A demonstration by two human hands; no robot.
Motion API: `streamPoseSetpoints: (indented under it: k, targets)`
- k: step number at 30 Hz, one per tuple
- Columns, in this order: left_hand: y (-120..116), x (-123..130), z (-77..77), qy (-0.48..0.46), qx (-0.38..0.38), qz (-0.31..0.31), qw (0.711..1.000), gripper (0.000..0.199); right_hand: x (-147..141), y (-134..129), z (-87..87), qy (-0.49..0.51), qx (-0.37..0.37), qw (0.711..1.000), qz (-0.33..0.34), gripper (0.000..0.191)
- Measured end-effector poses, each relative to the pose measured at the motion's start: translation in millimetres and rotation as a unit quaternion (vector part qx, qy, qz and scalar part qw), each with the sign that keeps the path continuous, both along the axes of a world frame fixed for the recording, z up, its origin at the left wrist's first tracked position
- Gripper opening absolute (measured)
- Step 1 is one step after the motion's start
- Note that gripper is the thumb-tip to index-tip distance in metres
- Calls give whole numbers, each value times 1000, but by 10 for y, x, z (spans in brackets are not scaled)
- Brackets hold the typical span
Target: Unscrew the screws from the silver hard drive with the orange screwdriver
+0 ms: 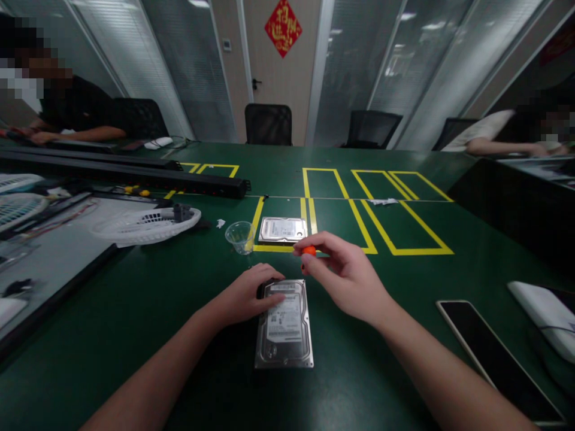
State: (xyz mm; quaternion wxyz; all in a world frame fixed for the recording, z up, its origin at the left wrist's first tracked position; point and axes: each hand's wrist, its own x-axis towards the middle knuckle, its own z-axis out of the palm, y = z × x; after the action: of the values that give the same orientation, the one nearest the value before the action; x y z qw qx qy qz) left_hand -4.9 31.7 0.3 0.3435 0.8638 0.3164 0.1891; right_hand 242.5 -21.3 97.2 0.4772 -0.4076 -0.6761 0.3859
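A silver hard drive (284, 326) with a white label lies flat on the green table before me. My left hand (256, 293) grips its far left corner, thumb on the label and fingers over the far edge. Above the drive's far right corner, my right hand (345, 269) pinches a small orange-handled tool (309, 250) between thumb and fingers. Most of that tool is hidden, so its exact kind is unclear. A second hard drive (283, 230) rests just beyond, inside a yellow taped outline. Left of it stands a clear plastic cup (240, 237); its contents are too small to make out.
Left are a white oval frame (148, 226), a grey panel (85, 239) and long black bars (135, 173). A phone (494, 359) and a white device (545, 317) lie right. Yellow tape outlines (422, 251) mark the table. People sit at both far sides.
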Motion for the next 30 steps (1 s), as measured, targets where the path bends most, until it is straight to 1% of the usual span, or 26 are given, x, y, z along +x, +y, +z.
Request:
streamPoseSetpoints:
  k: [8, 15, 19, 24, 26, 30]
  targets:
    - [-11, -6, 3, 1, -3, 5, 1000, 29, 4, -12, 3, -9, -2, 1000, -21, 14]
    - [-8, 1, -5, -5, -3, 5, 1000, 30, -7, -4, 13, 9, -4, 999, -33, 12]
    - [-6, -2, -15, -4, -4, 6, 1000, 31, -6, -11, 21, -3, 2, 1000, -22, 14]
    - [-5, -6, -28, -7, 1, 3, 1000, 30, -6, -16, 19, 7, -16, 1000, 1, 22]
    - [-6, -3, -23, -7, 1, 2, 1000, 30, -6, -14, 12, 12, -16, 1000, 1, 23]
    - [-9, 0, -10, -6, -2, 5, 1000, 29, -7, -15, -2, 15, -9, 1000, -18, 18]
